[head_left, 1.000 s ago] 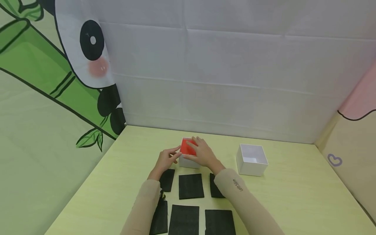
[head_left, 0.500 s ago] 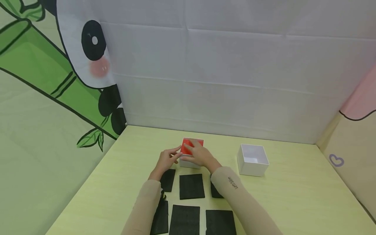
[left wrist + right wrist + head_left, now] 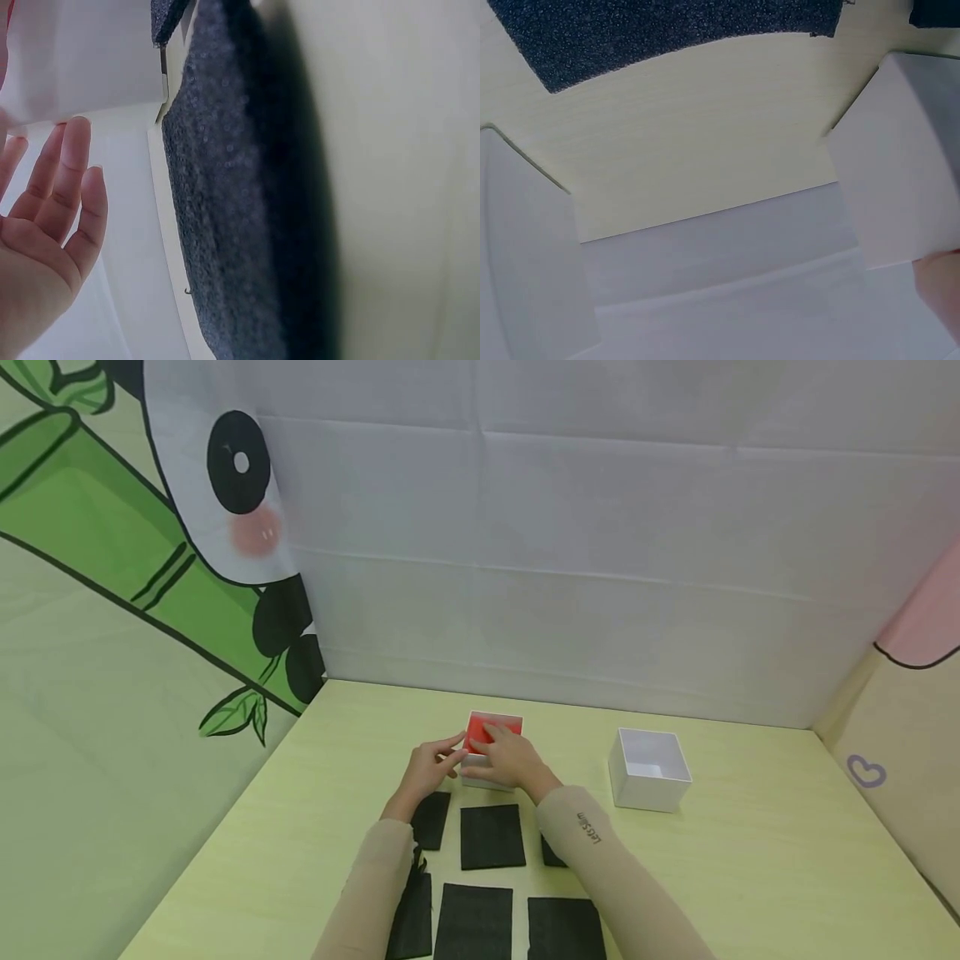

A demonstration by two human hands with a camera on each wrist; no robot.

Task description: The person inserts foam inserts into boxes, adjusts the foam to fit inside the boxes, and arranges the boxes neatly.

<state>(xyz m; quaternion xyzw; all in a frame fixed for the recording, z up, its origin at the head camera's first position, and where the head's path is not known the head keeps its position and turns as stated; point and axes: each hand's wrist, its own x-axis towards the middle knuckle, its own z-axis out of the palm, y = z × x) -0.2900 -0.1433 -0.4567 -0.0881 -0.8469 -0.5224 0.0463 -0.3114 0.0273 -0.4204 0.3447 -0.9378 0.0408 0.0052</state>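
A small white open-topped box (image 3: 489, 783) stands toward the back of the table, with a flat red surface (image 3: 477, 724) showing inside it. My left hand (image 3: 424, 770) is at the box's left side, thumb and fingertips at the rim. In the left wrist view the extended fingers of the left hand (image 3: 52, 217) touch the edge of the white wall (image 3: 86, 64). Over the box, my right hand (image 3: 516, 762) rests its spread fingers on the red surface, its thumb across the front wall. The right wrist view shows only a bit of that hand (image 3: 943, 291) at the box's edge.
Another white box (image 3: 651, 787), open on top, stands to the right. Several black foam squares (image 3: 492, 837) lie in two rows in front, some partly under the forearms. A fabric wall (image 3: 570, 635) rises behind the table's back edge.
My right hand has shifted slightly left and down over the red surface, uncovering more of its right back part. The left hand has stayed at the box's left side.
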